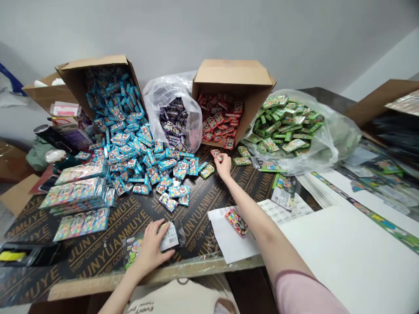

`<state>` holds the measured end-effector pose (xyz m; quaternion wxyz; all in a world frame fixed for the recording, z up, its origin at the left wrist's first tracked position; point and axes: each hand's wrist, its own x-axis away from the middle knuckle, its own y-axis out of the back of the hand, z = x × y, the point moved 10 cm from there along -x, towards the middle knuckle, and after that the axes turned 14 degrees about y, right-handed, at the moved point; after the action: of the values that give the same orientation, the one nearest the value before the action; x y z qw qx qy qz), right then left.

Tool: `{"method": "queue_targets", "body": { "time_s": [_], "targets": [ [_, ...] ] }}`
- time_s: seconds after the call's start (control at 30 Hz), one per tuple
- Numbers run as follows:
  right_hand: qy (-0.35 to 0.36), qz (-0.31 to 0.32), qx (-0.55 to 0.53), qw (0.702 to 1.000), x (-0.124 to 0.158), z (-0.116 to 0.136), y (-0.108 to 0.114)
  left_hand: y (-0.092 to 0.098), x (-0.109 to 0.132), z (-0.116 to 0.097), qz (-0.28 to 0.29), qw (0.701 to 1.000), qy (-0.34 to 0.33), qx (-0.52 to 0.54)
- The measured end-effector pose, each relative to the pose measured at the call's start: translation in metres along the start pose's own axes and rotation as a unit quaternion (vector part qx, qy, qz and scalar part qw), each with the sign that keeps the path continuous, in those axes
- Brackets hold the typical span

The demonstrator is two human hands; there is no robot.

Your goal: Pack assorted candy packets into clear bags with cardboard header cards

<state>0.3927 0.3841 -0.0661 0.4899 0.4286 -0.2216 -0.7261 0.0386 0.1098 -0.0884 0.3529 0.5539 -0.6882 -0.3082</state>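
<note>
My right hand [224, 165] is stretched out toward the box of red packets [221, 126], its fingers pinched on a small red packet [216, 154]. Fingers spread, my left hand [153, 246] rests on a clear printed bag [132, 250] near the table's front edge. A pale label with a barcode [169, 237] shows beside its fingertips. Under my right forearm, a red packet [236, 221] lies on white paper [218, 231]. Blue packets [131, 152] spill from a tilted carton onto the dark board, left of my right hand.
Purple packets [175, 122] and green packets [288, 124] fill clear bags at the back. Stacked multi-packs [77, 187] stand at the left, near a black tool [29, 253]. White sheets [353, 235] and flat printed bags [284, 189] lie at the right.
</note>
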Motion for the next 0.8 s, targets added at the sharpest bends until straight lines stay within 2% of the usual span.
{"method": "queue_targets", "body": {
  "time_s": [0.07,0.13,0.2,0.23,0.3,0.33,0.37,0.43,0.57,0.63,0.67,0.73,0.77,0.8],
  "targets": [
    [0.02,-0.034,-0.03,0.999,0.029,0.026,0.021,0.012,-0.009,-0.008,-0.014,0.997,0.025,0.078],
    [0.089,-0.084,-0.126,0.985,0.072,0.073,0.047,0.024,-0.022,-0.018,-0.028,0.978,0.066,0.196],
    [0.161,-0.047,-0.205,0.964,0.124,0.126,0.057,0.024,-0.037,-0.032,-0.003,0.934,0.108,0.341],
    [0.183,-0.024,-0.224,0.957,0.149,0.149,0.061,0.017,-0.044,-0.039,0.032,0.897,0.138,0.418],
    [0.213,0.027,-0.246,0.945,0.192,0.183,0.065,0.003,-0.052,-0.051,0.092,0.819,0.185,0.536],
    [0.226,0.052,-0.252,0.94,0.207,0.194,0.065,0.0,-0.054,-0.053,0.098,0.79,0.201,0.571],
    [0.24,0.078,-0.257,0.933,0.218,0.202,0.065,-0.002,-0.054,-0.054,0.101,0.771,0.214,0.592],
    [0.271,0.125,-0.269,0.916,0.229,0.211,0.065,-0.005,-0.05,-0.052,0.116,0.759,0.23,0.598],
    [0.33,0.209,-0.312,0.866,0.231,0.225,0.064,-0.012,-0.034,-0.048,0.195,0.788,0.225,0.538],
    [0.341,0.225,-0.31,0.859,0.232,0.228,0.062,-0.007,-0.028,-0.043,0.204,0.827,0.195,0.487],
    [0.34,0.221,-0.299,0.864,0.232,0.226,0.061,0.0,-0.027,-0.038,0.188,0.86,0.17,0.444],
    [0.33,0.196,-0.27,0.883,0.233,0.219,0.058,0.019,-0.024,-0.029,0.118,0.941,0.102,0.301],
    [0.324,0.184,-0.257,0.891,0.234,0.214,0.055,0.028,-0.021,-0.024,0.079,0.973,0.066,0.208],
    [0.32,0.176,-0.246,0.898,0.235,0.209,0.052,0.031,-0.017,-0.02,0.05,0.992,0.034,0.111]
  ]
}}
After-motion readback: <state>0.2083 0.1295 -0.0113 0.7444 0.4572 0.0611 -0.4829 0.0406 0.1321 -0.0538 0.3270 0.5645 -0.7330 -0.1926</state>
